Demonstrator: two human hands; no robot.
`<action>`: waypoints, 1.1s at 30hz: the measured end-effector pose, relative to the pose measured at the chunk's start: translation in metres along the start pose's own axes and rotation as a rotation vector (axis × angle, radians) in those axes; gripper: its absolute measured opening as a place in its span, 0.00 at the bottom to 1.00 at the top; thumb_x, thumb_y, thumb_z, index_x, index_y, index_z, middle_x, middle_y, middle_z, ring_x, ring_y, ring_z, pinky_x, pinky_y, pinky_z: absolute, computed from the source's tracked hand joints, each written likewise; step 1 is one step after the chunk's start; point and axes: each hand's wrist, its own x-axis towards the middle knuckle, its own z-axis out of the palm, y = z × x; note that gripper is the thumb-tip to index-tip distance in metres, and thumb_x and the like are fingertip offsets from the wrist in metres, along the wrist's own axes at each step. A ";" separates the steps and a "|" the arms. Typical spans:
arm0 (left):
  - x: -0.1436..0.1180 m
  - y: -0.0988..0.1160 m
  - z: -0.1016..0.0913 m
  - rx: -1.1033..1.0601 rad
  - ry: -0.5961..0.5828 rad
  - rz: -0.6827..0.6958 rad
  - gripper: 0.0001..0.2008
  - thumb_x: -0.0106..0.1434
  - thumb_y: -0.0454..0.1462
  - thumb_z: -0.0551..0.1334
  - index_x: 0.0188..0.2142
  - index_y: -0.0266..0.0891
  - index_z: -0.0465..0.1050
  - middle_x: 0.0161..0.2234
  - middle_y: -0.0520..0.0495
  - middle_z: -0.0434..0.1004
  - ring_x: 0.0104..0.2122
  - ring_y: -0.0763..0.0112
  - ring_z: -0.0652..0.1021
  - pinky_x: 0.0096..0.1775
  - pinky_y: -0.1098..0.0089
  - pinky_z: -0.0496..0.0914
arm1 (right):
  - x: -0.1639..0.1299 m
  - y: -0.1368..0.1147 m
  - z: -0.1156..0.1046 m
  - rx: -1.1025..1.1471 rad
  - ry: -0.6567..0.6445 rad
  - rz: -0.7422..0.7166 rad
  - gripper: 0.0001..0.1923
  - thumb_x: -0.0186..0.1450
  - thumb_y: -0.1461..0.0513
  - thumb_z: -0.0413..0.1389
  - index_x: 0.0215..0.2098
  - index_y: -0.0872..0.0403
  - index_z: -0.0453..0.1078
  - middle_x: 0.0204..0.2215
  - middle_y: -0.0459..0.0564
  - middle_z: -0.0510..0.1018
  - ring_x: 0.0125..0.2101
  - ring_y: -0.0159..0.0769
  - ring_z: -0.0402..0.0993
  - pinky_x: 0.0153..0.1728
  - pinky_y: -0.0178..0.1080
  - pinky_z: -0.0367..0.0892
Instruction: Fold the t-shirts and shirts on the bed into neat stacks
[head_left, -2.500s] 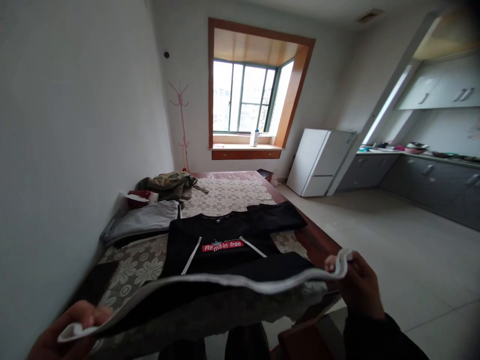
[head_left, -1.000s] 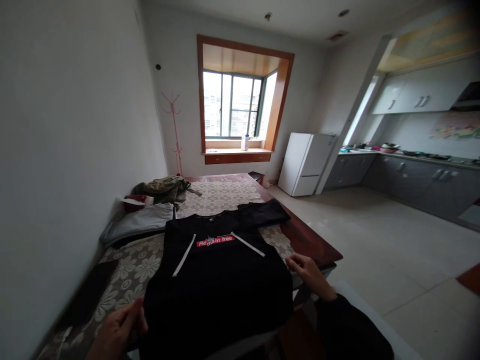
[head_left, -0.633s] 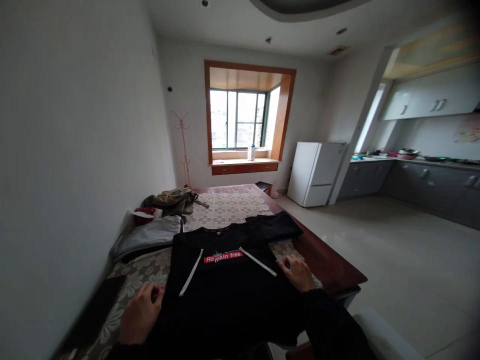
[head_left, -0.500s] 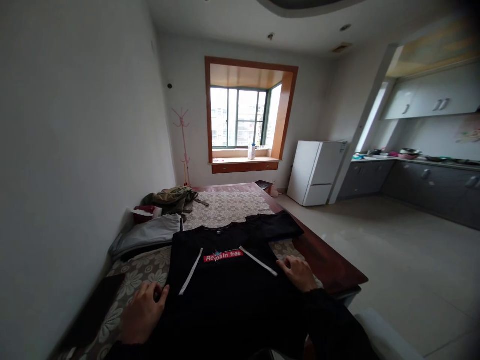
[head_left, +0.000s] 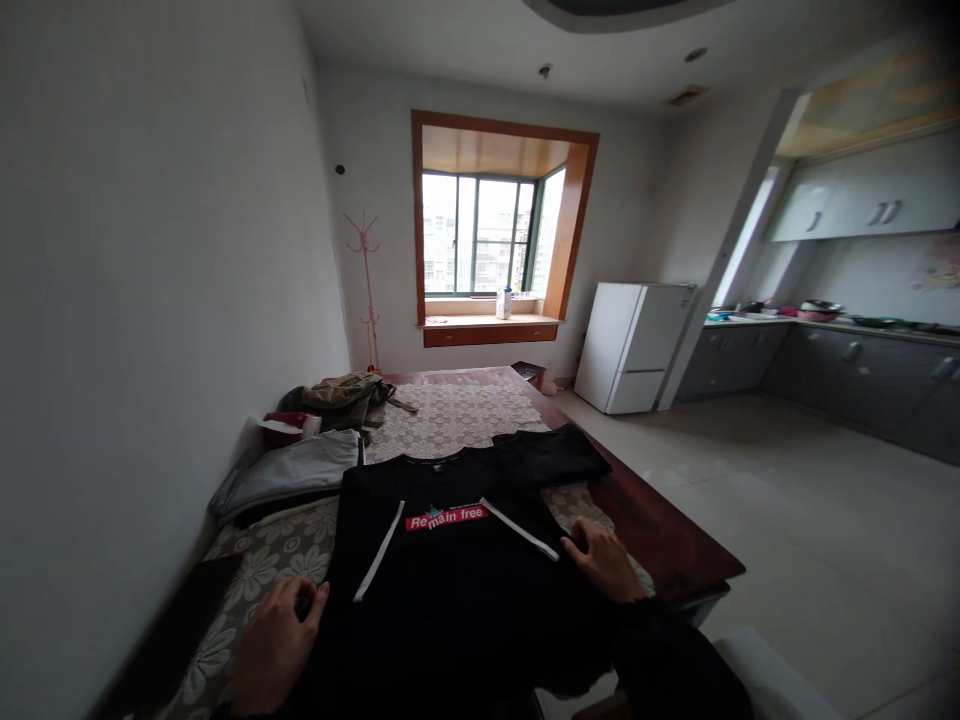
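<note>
Moved in a little since half a second back: left hand now flat at the left edge of the black T-shirt, fingers a bit more spread. Right hand sits at the shirt's right edge, almost where it was. Gripping nothing with either hand; both lie open, palms down, touching the cloth and the flowered table cover beside it. No pinch, no fist.

Lies front side up on the table, that shirt, neck toward the window, one sleeve spread out to the right. Hangs over the near table edge at the bottom, so could slide off toward the floor if tugged that way. Could also bunch up or wrinkle if pushed sideways, since the lacy cover below looks loose.

Reads "Remain free" in white letters on a red label across the chest, with two slanted white stripes beside it. No other words clear enough to read.

Folded grey clothes and a green heap rest farther up the table near the wall. White fridge stands off to the right.
</note>
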 end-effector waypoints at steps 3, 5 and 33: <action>0.004 -0.004 0.000 -0.038 -0.044 -0.028 0.15 0.65 0.51 0.53 0.33 0.48 0.72 0.40 0.47 0.83 0.44 0.56 0.82 0.44 0.61 0.72 | 0.002 -0.001 -0.007 0.038 -0.038 0.009 0.06 0.63 0.55 0.55 0.32 0.48 0.67 0.31 0.49 0.79 0.36 0.45 0.77 0.41 0.44 0.66; 0.012 -0.010 -0.003 -0.068 -0.137 -0.037 0.14 0.64 0.50 0.53 0.37 0.47 0.73 0.40 0.47 0.84 0.44 0.58 0.82 0.44 0.63 0.72 | 0.008 -0.003 -0.016 0.035 -0.147 0.007 0.05 0.62 0.56 0.56 0.32 0.48 0.69 0.32 0.49 0.80 0.36 0.44 0.78 0.40 0.42 0.66; 0.184 0.029 0.042 0.030 0.271 0.140 0.15 0.70 0.45 0.53 0.41 0.44 0.76 0.41 0.44 0.84 0.45 0.54 0.79 0.47 0.58 0.68 | 0.171 -0.035 0.068 -0.095 0.045 0.141 0.11 0.72 0.53 0.52 0.44 0.50 0.69 0.36 0.52 0.81 0.37 0.44 0.78 0.38 0.39 0.63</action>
